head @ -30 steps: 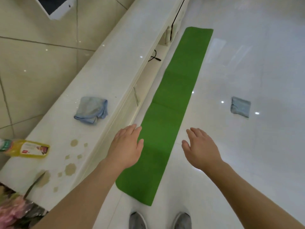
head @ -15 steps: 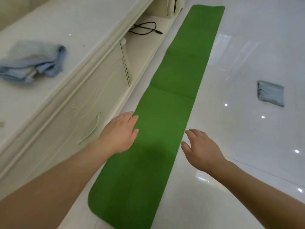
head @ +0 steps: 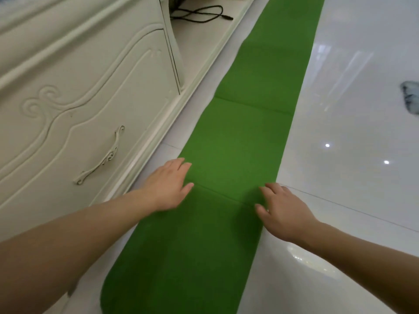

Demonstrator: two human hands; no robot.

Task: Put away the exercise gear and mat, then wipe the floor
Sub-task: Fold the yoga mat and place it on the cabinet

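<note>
A long green exercise mat (head: 244,132) lies flat on the glossy white floor, running from the bottom of the view to the top, with fold creases across it. My left hand (head: 169,185) rests palm down on the mat's left edge, fingers spread. My right hand (head: 282,210) lies palm down over the mat's right edge, fingers apart, at the nearest crease. Neither hand grips anything. A blue-grey cloth (head: 411,97) lies on the floor at the right edge of the view, partly cut off.
A cream cabinet (head: 79,98) with a carved door and a curled handle (head: 99,158) stands close along the mat's left side. A black cable (head: 199,14) lies on its low open shelf at the top. White floor tiles (head: 351,166) stretch to the right.
My head has dropped much closer to the floor and the mat. Both hands have come down from hovering above the mat to its two edges.
</note>
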